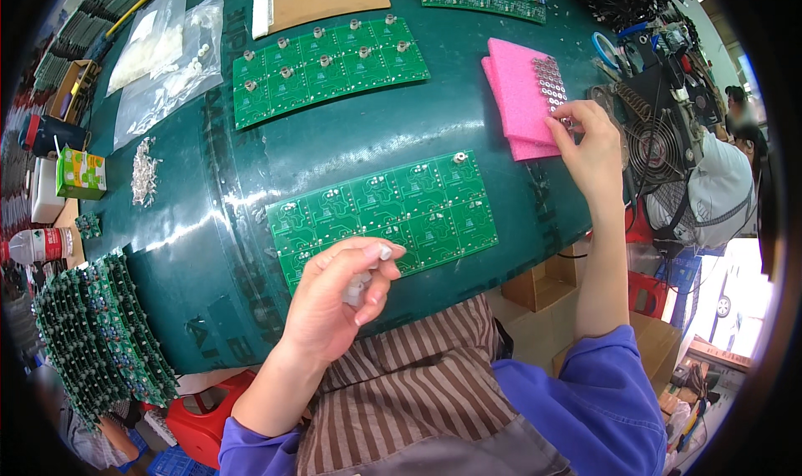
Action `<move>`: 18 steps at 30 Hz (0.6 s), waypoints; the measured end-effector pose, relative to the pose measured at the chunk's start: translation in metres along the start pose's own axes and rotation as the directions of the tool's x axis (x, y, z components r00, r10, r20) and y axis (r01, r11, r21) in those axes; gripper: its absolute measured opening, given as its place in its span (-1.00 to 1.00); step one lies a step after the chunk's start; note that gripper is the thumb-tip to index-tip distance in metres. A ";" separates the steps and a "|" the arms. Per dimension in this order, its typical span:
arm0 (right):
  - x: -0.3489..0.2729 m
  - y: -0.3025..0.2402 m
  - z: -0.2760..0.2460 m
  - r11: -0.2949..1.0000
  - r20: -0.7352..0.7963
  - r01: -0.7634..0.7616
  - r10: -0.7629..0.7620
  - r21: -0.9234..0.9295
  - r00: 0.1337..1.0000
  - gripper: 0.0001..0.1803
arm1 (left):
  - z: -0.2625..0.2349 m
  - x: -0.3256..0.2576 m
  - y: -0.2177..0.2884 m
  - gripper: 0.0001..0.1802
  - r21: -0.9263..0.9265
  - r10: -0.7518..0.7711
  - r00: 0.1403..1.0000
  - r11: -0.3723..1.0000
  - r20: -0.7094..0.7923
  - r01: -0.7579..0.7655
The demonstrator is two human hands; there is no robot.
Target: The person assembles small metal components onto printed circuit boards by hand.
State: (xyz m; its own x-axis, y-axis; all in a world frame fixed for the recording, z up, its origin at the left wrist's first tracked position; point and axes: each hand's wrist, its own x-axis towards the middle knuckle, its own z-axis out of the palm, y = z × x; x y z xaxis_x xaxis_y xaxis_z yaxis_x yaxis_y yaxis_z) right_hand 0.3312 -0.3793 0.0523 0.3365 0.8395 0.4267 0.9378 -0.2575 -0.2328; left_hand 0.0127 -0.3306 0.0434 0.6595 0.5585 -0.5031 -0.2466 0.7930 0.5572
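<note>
My left hand [334, 296] is closed around several small white plastic pieces [357, 288], with one more white piece [384, 253] pinched at the fingertips. It hovers over the near edge of a green circuit board panel [401, 200], which carries one metal connector [460, 157] at its far right corner. At the right, my right hand [591, 142] has its thumb and fingers pinched at the near end of rows of small metal connectors [551, 79]. These stand in pink foam sheets [518, 91]. Its fingertips partly hide whichever connector they touch.
Farther back lies another green panel [330, 66] with metal connectors along it. Plastic bags of white parts [171, 58] and a pile of small white pieces [144, 173] are at the left. Stacked circuit boards [104, 334] stand near left; a black fan [656, 146] stands at the right.
</note>
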 end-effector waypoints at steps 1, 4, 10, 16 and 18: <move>-0.001 0.003 0.002 0.998 0.002 -0.012 0.012 0.062 1.000 -0.92 | 0.001 0.000 -0.001 -0.73 -0.006 -0.029 0.999 1.000 0.016 0.029; -0.002 0.004 0.007 0.992 -0.002 -0.040 0.040 0.120 0.999 -0.92 | 0.005 0.002 -0.002 -0.74 0.017 -0.078 0.995 0.997 0.056 0.077; -0.005 0.001 0.010 1.000 -0.087 -0.006 0.005 -0.004 0.996 -0.90 | 0.018 0.005 -0.006 -0.70 0.104 -0.101 0.995 0.990 0.024 0.098; -0.032 -0.063 0.006 0.895 -0.097 0.096 -0.059 0.436 0.993 -0.88 | 0.020 0.007 -0.009 -0.67 0.058 -0.099 0.995 0.993 0.000 0.099; -0.054 -0.098 0.004 0.446 0.090 -0.068 -0.029 0.892 0.996 -0.87 | 0.021 0.008 -0.009 -0.65 0.001 -0.109 0.994 0.994 -0.013 0.109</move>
State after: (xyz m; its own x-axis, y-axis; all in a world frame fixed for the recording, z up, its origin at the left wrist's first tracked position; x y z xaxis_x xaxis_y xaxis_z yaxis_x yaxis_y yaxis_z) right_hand 0.2204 -0.3973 0.0485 0.3001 0.8861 0.3531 0.3192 0.2555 -0.9126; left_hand 0.0351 -0.3386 0.0480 0.6730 0.4723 -0.5692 -0.1724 0.8486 0.5002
